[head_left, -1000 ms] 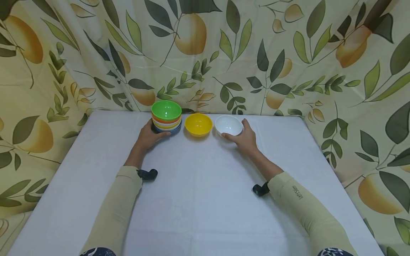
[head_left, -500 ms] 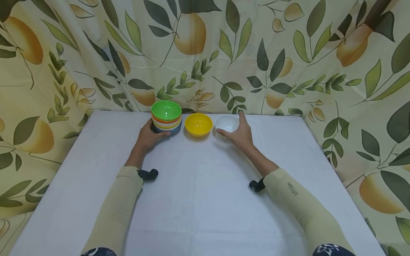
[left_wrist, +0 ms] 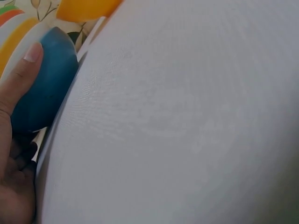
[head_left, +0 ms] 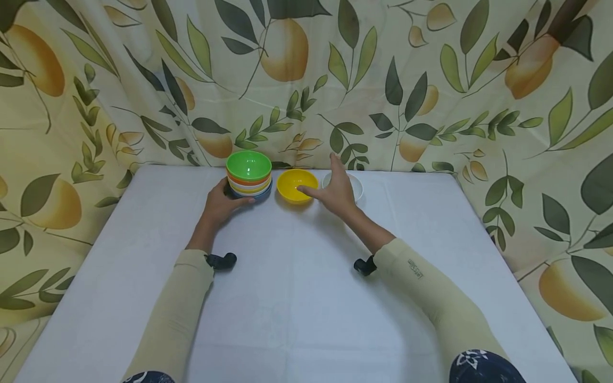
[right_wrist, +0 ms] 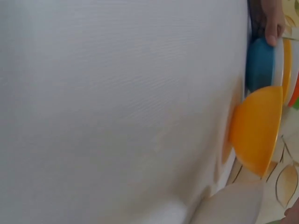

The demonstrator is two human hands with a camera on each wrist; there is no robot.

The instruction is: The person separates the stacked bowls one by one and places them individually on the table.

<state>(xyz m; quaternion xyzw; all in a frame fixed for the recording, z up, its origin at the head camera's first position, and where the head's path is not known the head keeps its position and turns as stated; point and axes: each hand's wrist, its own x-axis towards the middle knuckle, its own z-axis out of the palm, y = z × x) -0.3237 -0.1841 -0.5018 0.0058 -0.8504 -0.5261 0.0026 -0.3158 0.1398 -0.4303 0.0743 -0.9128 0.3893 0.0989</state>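
Note:
My left hand (head_left: 221, 206) holds a stack of nested bowls (head_left: 249, 169) at the far left of the row. Green is on top, blue at the bottom, with orange, white and yellow rims between. In the left wrist view the thumb lies against the blue bowl (left_wrist: 51, 84). Beside the stack stands a single yellow bowl (head_left: 296, 186), upright. A white bowl (head_left: 356, 190) sits to its right, partly hidden behind my right hand (head_left: 337, 190). That hand is spread, its thumb overlapping the yellow bowl; whether it touches the bowl I cannot tell.
The bowls stand along the back edge of a table covered with a white cloth (head_left: 292, 298). Directly behind hangs a curtain (head_left: 297, 106) printed with fruit and leaves. A dark wrist camera (head_left: 365, 265) sticks out from the right sleeve.
My right hand has let go of the white bowl and moved left, across to the yellow bowl. The left hand and the stack stay where they were.

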